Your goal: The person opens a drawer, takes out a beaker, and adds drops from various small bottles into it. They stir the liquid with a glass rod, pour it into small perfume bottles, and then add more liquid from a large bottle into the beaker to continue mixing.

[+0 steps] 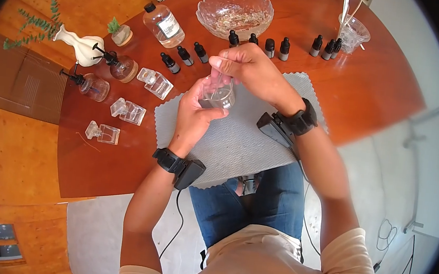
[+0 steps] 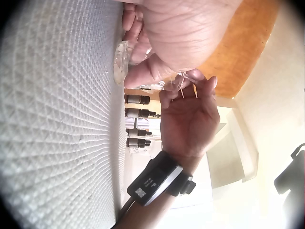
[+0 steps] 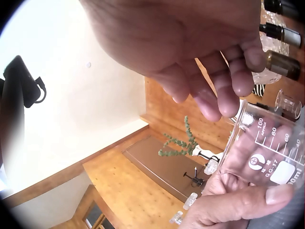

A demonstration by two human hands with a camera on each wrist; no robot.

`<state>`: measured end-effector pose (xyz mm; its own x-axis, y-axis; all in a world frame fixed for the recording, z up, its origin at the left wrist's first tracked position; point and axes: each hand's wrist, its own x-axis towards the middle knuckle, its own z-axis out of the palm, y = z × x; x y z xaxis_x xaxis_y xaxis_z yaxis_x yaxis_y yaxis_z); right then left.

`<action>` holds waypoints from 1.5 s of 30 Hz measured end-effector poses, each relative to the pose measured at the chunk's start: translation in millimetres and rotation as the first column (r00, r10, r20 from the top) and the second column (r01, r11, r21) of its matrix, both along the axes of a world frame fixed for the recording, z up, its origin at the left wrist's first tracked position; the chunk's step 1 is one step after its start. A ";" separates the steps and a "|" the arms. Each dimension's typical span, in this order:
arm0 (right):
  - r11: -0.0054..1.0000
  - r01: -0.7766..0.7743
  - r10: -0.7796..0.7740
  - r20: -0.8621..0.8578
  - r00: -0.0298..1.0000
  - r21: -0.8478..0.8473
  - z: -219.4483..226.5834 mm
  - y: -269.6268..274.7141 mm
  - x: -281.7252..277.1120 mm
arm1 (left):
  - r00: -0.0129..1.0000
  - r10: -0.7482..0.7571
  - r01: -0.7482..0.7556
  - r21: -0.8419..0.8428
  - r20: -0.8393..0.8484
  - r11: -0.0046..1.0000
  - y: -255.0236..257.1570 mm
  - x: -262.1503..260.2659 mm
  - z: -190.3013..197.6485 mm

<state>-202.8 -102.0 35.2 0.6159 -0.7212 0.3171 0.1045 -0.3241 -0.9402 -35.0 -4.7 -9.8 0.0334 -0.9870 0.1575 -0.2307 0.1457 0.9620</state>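
My left hand [image 1: 192, 118] grips a small clear glass beaker [image 1: 218, 99] above the grey mat, thumb on one side and fingers round the other. White volume marks and lettering show on the beaker [image 3: 269, 152] in the right wrist view. Just over its rim hangs my right hand [image 1: 252, 69], fingers bent loosely downward and the thumb apart from them in the right wrist view [image 3: 209, 62]. No object shows between those fingers there. In the left wrist view, the left hand [image 2: 186, 33] covers much of the beaker [image 2: 121, 64].
Several dark dropper bottles [image 1: 185, 56] stand beyond the hands, near a capped clear bottle [image 1: 165, 26] and a glass bowl [image 1: 235, 14]. Square glass bottles [image 1: 128, 111], pump bottles [image 1: 94, 88] and a white vase [image 1: 83, 47] are at left. A scalloped mat [image 1: 240, 144] lies underneath.
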 end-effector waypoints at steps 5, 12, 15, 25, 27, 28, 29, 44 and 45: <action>0.999 0.031 -0.030 -0.066 0.997 0.011 5.0 1.9 -5.8 | 1.000 0.010 -0.010 -0.019 0.017 1.000 -1.2 0.2 -1.1; 1.000 0.024 -0.024 -0.060 0.998 -0.001 3.7 0.6 -4.0 | 0.999 0.008 -0.009 -0.012 -0.036 1.000 -1.0 0.0 -3.7; 1.000 0.031 -0.032 -0.032 0.999 -0.002 0.9 0.2 -2.3 | 1.000 0.012 -0.012 -0.009 -0.004 1.000 -0.5 0.4 -2.3; 0.996 0.084 -0.084 0.030 0.996 0.009 2.8 3.3 0.6 | 1.000 0.013 -0.013 -0.019 0.003 1.000 -0.2 1.0 -2.3; 0.997 0.022 -0.020 0.018 1.000 -0.069 -2.0 0.3 4.4 | 1.000 0.000 -0.001 -0.015 -0.028 1.000 3.0 -4.3 5.2; 0.995 0.008 -0.008 0.001 1.000 -0.103 -5.7 -2.5 1.9 | 1.000 0.010 -0.011 -0.022 -0.025 1.000 3.7 -4.9 5.5; 0.993 0.000 -0.001 -0.008 1.000 -0.121 -9.0 -5.6 2.5 | 0.999 0.005 -0.006 -0.019 -0.032 1.000 4.8 -3.8 2.2; 0.964 0.222 -0.218 0.042 0.975 -0.144 -12.5 0.8 9.4 | 0.995 -0.025 0.027 0.018 -0.096 0.999 8.1 12.2 -3.3; 0.960 0.234 -0.230 0.042 0.972 -0.152 -15.0 -0.3 11.9 | 0.996 0.001 0.001 0.019 -0.086 1.000 12.5 13.4 1.3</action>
